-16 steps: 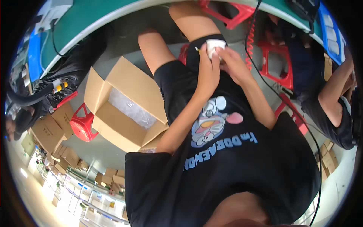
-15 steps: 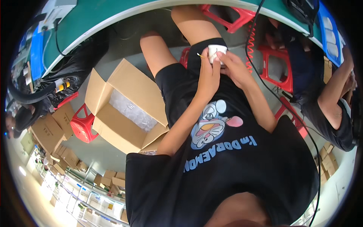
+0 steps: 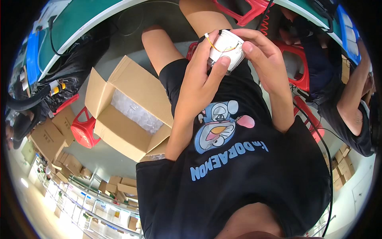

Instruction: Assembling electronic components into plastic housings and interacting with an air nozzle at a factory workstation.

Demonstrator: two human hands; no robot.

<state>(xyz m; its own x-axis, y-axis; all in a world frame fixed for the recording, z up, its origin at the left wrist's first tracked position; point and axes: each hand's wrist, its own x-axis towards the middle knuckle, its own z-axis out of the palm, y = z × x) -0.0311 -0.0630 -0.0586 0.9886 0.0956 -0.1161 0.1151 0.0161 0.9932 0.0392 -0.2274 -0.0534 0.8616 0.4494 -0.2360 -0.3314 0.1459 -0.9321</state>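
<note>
**Both hands on a white case over the lap**

So the white case (image 3: 227, 42) is up above the person's black shorts, out in front of the shirt, with both hands on it. The left hand (image 3: 199, 77) is pinching it: thumb laid across the near edge, fingers along the left side. The right hand (image 3: 270, 63) is curled at the other end, index finger over the far corner and thumb tip on the right edge, so that corner is pinched too. Can't really see what the fingers underneath are doing.

A thin yellow-and-red wire (image 3: 217, 49) loops across the face of the case, with a little white plug (image 3: 207, 36) at its end, right by the left index finger.

Over on the left there's an open carton (image 3: 119, 131) on the floor, flaps up, with a bunch of clear plastic bits (image 3: 135, 113) inside. A red stool (image 3: 83, 131) is just beside it. The green table (image 3: 75, 22) curves along the far side, with a black bag (image 3: 83, 65) hanging below its left part and a black hose (image 3: 26, 104) nearby.

Off to the right a co-worker (image 3: 354, 105) sits with one bare arm bent, next to a blue tray (image 3: 342, 18).
</note>
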